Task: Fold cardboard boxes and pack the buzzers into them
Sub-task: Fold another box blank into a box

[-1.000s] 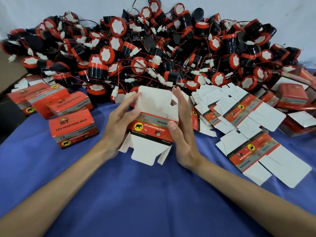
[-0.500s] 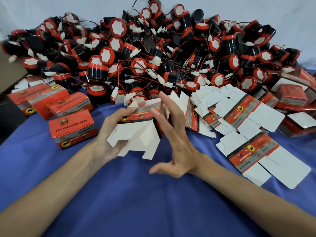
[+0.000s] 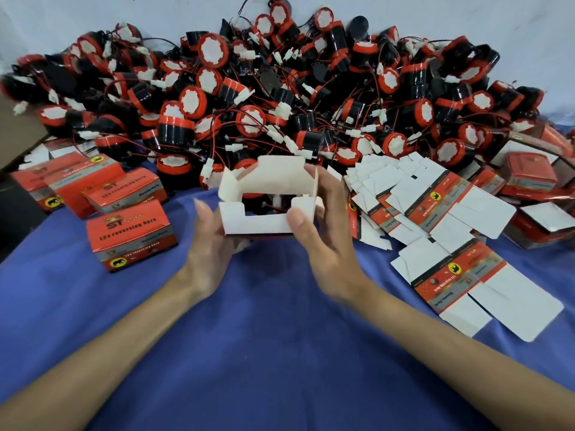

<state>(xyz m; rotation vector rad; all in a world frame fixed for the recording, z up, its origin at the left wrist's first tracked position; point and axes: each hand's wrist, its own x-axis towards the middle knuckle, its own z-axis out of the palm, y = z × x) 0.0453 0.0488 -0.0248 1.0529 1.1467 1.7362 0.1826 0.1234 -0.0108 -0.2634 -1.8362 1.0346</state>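
Above the blue cloth (image 3: 264, 353), left hand (image 3: 211, 253) and right hand (image 3: 326, 244) grip a half-folded box (image 3: 258, 223), flaps open.

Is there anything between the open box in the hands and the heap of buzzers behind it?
Nothing visible does. The left hand and right hand hold the half-folded box directly before the heap of buzzers. The flat cartons lie to its right, the closed boxes to its left, both off that path.
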